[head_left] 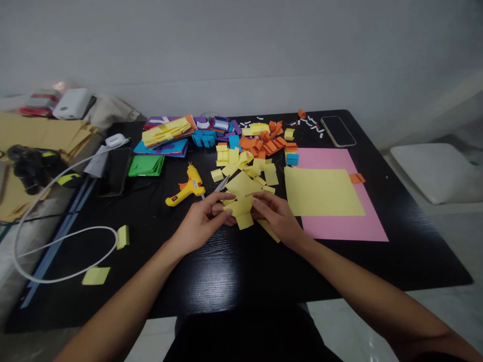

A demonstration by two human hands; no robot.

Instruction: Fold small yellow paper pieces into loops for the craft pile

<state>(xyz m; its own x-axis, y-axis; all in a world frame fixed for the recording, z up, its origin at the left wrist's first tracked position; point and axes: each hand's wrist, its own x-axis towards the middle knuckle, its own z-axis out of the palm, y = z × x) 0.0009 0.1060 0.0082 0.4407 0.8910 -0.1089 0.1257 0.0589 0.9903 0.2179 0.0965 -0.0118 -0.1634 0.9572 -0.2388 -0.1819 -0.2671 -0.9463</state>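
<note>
Grey wall (241,55) backs black table (271,274); hands (198,223) (279,217) hold paper (245,220).

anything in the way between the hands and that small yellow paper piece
Nothing visible: the left hand and right hand both hold the yellow paper piece at its edges. The scissors lie beyond the left hand, not between.

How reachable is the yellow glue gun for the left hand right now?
Probably yes: the glue gun lies near the left hand with nothing seen over it, though that hand would likely have to release the yellow paper first.
</note>
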